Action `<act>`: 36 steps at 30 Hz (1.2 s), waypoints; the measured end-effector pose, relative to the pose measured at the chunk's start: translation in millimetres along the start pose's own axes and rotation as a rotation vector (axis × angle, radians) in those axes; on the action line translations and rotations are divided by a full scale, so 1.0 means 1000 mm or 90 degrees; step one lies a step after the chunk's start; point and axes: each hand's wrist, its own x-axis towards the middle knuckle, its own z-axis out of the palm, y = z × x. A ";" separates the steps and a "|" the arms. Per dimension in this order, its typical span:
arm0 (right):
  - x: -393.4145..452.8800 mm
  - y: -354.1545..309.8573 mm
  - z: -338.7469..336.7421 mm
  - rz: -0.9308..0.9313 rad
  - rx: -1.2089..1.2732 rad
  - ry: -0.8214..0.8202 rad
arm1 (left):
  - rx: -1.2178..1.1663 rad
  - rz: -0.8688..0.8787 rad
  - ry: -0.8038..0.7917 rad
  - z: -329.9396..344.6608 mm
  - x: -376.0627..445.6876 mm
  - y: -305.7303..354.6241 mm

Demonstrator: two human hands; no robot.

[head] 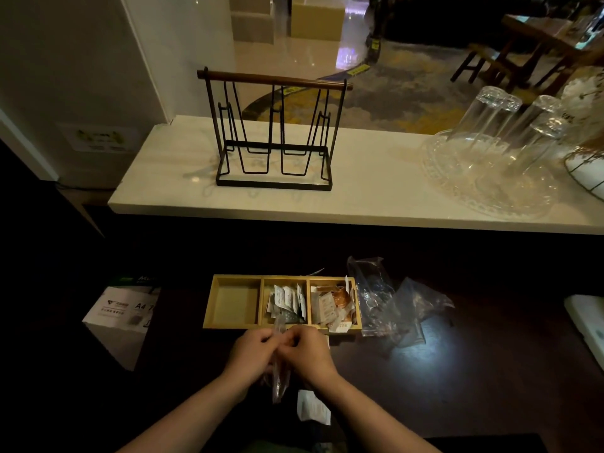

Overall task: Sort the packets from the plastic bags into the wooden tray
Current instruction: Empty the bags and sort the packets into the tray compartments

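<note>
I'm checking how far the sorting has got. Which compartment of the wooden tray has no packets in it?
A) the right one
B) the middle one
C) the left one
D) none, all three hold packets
C: the wooden tray shows a bare floor in its left compartment, while white packets fill the middle and orange-and-white packets fill the right.

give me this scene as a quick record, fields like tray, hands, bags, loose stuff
tray: wooden tray, three compartments side by side on the dark table
left compartment: no packets
middle compartment: white packets
right compartment: brown and white packets
left hand: pinching a clear plastic bag in front of the tray
right hand: on the same bag, close against the left
emptied bags: crumpled clear bags right of the tray
loose: one white packet on the table near the right forearm
</note>
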 end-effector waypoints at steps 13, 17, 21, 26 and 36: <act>-0.007 -0.001 -0.014 0.107 0.430 -0.189 | -0.174 -0.043 -0.044 -0.012 -0.010 0.015; -0.006 -0.001 -0.015 0.127 0.489 -0.225 | -0.215 -0.056 -0.037 -0.012 -0.007 0.012; -0.005 -0.002 -0.015 0.122 0.478 -0.167 | -0.246 -0.048 -0.026 -0.008 -0.008 0.007; -0.009 -0.007 -0.014 -0.025 0.219 -0.053 | -0.335 -0.113 -0.050 -0.010 -0.007 0.007; -0.008 -0.011 -0.020 0.069 0.334 -0.079 | -0.323 -0.058 -0.041 -0.005 -0.010 0.010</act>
